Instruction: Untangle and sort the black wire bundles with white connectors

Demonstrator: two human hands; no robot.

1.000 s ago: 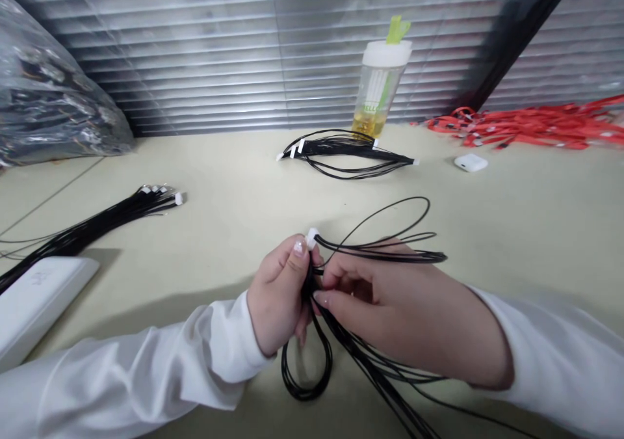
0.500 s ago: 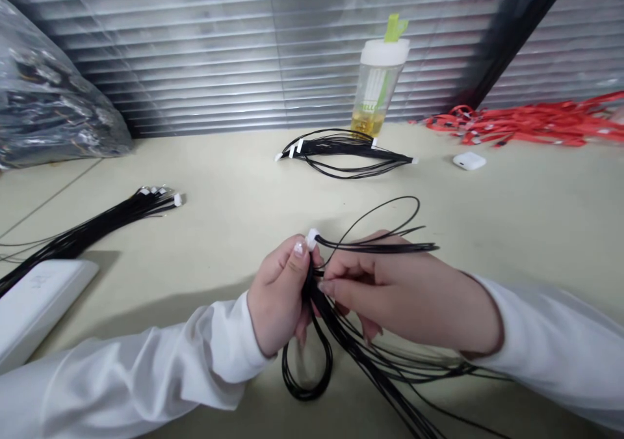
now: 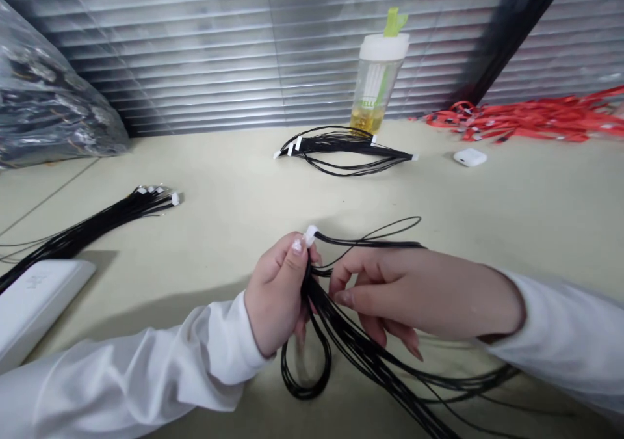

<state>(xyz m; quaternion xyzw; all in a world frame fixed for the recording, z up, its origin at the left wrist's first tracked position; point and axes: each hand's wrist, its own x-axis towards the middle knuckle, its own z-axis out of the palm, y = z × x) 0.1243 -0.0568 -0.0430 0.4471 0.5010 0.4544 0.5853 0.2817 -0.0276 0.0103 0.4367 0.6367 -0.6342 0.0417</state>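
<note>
In the head view, my left hand [image 3: 280,292] is closed round a bundle of thin black wires [image 3: 400,380], its thumb against a white connector [image 3: 311,234] at the top. A loop of the wires [image 3: 306,393] hangs below that hand, and the long ends fan out to the lower right. My right hand [image 3: 404,292] is just right of my left, thumb and forefinger pinched on a few black wires that run out of the bundle. Other wires pass over the back of it. Its remaining fingers are loosely curled above the bundle.
Another black wire bundle [image 3: 341,145] lies ahead, before a drink bottle [image 3: 377,75]. More wires [image 3: 97,224] and a white box-shaped device [image 3: 43,302] are at left, below a clear plastic bag [image 3: 49,101]. A small white case [image 3: 470,157] and red straps [image 3: 526,119] lie right.
My right hand has drawn slightly to the right, away from my left hand. The wires across it have shifted lower, and my left hand has hardly moved.
</note>
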